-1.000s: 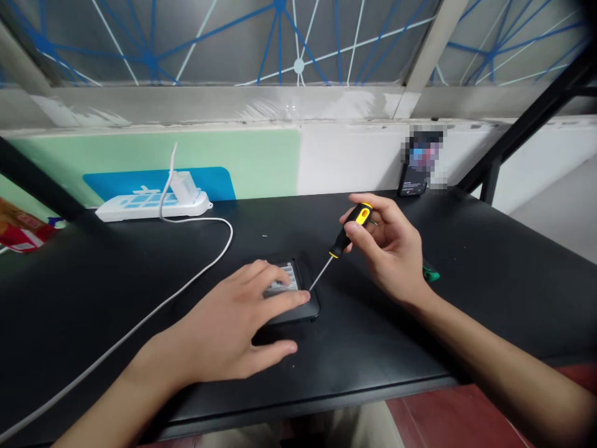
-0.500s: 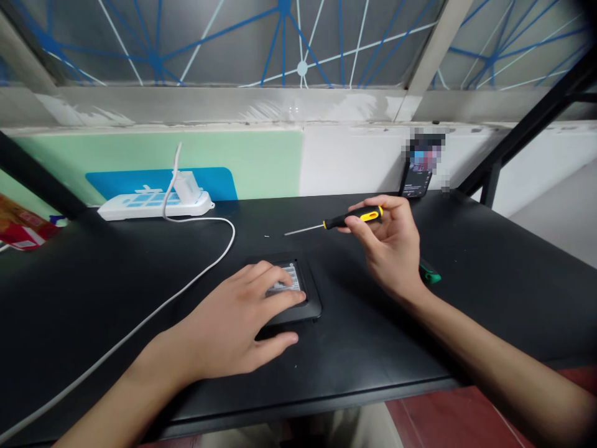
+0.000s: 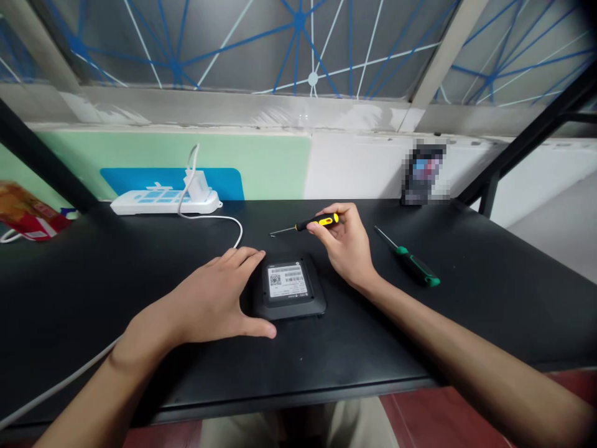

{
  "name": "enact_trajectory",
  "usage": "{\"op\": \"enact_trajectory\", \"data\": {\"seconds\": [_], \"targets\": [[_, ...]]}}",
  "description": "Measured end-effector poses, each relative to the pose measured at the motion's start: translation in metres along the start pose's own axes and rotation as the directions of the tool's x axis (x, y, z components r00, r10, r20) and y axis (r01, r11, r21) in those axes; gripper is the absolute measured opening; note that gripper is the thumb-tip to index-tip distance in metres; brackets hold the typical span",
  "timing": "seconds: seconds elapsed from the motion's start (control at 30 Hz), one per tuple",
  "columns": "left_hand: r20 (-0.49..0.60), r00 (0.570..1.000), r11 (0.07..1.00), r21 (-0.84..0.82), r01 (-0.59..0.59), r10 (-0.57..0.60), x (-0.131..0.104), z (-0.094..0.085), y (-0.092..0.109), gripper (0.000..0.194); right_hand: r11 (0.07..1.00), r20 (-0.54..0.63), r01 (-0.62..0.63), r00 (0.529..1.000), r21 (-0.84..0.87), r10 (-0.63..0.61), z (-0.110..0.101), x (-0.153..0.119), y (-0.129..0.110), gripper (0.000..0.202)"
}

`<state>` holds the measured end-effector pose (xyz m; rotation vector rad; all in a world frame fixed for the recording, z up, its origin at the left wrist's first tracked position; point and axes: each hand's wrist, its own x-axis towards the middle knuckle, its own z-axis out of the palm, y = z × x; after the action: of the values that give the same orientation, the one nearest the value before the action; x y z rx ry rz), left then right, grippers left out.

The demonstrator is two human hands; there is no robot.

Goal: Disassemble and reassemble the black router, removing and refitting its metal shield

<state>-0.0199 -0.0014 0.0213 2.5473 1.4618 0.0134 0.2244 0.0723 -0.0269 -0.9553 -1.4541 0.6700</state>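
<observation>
My right hand (image 3: 347, 242) grips a black and yellow screwdriver (image 3: 321, 221) by its handle, shaft pointing left. Its tip is at a tiny screw (image 3: 273, 236) on the table; whether the two touch I cannot tell. A dark, flat square device (image 3: 319, 305) with a white printed label (image 3: 286, 281) lies on the table, label up. Along its left side rests my left hand (image 3: 219, 298), thumb and fingers spread, with nothing held. A second screwdriver (image 3: 417, 266), green and black, lies right of my right hand.
On the black table (image 3: 233, 379), a white power strip (image 3: 163, 202) stands against the wall at back left, a plug and white cable (image 3: 69, 381) running from it. A phone (image 3: 422, 175) leans at back right. A red packet (image 3: 32, 211) sits far left.
My left hand has slid left off the label, uncovering it. The right hand has carried the screwdriver left, its tip now at the small screw. The green screwdriver has come into full view.
</observation>
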Motion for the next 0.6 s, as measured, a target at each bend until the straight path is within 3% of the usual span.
{"op": "enact_trajectory", "data": {"seconds": [0.6], "targets": [[0.032,0.999,1.000,0.014,0.003,-0.003,0.0000,-0.0005,-0.0008,0.114,1.000,-0.005,-0.003,1.000,-0.024,0.003,-0.0034,0.0001,0.0001,0.036]]}}
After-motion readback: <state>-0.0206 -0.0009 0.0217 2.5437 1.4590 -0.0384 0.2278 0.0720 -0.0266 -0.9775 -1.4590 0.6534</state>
